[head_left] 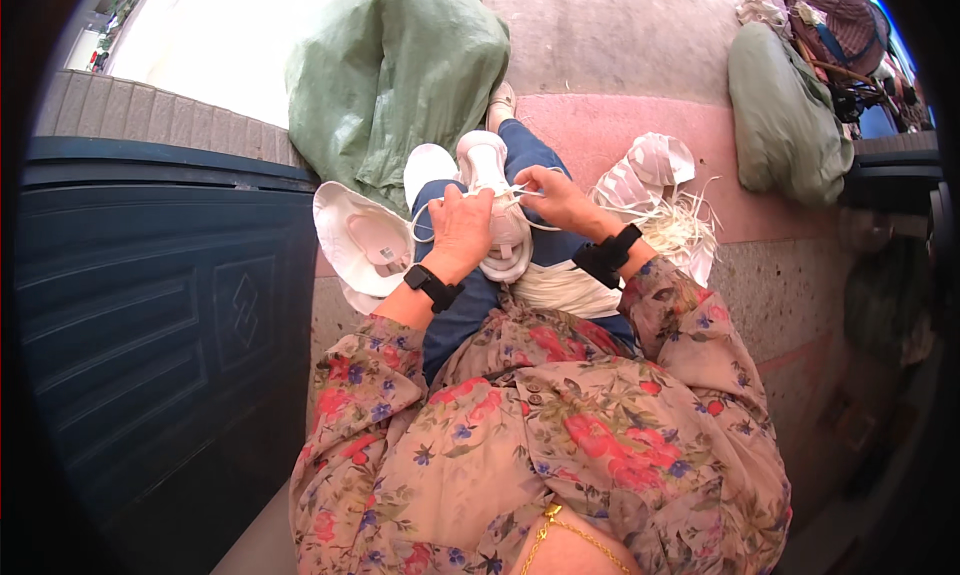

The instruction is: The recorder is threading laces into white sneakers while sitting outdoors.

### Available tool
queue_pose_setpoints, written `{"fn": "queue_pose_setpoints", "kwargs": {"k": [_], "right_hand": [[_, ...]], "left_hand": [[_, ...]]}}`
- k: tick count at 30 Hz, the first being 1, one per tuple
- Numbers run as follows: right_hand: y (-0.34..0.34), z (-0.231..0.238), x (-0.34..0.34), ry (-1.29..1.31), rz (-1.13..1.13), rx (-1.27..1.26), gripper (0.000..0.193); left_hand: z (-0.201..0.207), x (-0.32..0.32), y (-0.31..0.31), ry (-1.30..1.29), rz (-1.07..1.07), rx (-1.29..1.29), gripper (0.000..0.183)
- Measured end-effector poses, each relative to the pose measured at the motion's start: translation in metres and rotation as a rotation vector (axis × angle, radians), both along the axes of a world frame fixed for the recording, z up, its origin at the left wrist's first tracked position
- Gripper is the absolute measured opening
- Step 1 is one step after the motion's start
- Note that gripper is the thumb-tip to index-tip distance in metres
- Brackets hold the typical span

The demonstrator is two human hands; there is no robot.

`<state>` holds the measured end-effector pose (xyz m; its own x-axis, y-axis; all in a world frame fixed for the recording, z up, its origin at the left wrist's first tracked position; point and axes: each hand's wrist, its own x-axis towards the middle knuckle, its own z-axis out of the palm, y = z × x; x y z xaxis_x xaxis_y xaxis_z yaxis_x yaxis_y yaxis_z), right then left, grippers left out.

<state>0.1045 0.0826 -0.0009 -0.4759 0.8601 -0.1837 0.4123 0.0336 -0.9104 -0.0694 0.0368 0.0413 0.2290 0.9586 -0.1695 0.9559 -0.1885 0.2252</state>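
A white shoe upper [362,243] lies beside the left knee; the left hand [461,230] clamps its fingers on the white sneaker [492,175] on the lap, while the right hand [556,197] pinches its white lace [522,191]

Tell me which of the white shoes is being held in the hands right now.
The white shoe on the lap, between left hand and right hand; the others lie beside the legs.

white sneaker [492,200] on lap, white lace [520,193] loose
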Motion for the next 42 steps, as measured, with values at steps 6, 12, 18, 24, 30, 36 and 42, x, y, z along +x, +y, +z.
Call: {"fn": "queue_pose_setpoints", "kwargs": {"k": [6, 12, 18, 24, 30, 36, 42], "right_hand": [[-0.009, 0.033, 0.006, 0.186, 0.019, -0.268, 0.022], [-0.01, 0.013, -0.005, 0.083, -0.087, -0.189, 0.027], [-0.021, 0.0, -0.017, -0.047, -0.027, 0.102, 0.02], [-0.027, -0.001, -0.018, -0.178, -0.023, 0.231, 0.018], [-0.025, -0.016, -0.033, -0.075, -0.055, 0.111, 0.015], [-0.028, 0.002, -0.037, -0.145, -0.016, 0.343, 0.026], [-0.023, 0.001, -0.036, -0.193, 0.035, 0.347, 0.023]], "left_hand": [[-0.014, 0.004, 0.003, -0.161, 0.022, -0.025, 0.022], [-0.016, -0.01, -0.027, -0.377, 0.015, 0.243, 0.012], [-0.017, -0.005, -0.045, -0.398, -0.01, 0.377, 0.011], [-0.02, -0.007, -0.044, -0.55, 0.07, 0.35, 0.011], [-0.018, -0.002, -0.045, -0.577, 0.063, 0.368, 0.011], [-0.019, -0.006, -0.041, -0.607, 0.001, 0.338, 0.014], [-0.021, -0.023, -0.007, -0.564, 0.084, 0.221, 0.032]]}}
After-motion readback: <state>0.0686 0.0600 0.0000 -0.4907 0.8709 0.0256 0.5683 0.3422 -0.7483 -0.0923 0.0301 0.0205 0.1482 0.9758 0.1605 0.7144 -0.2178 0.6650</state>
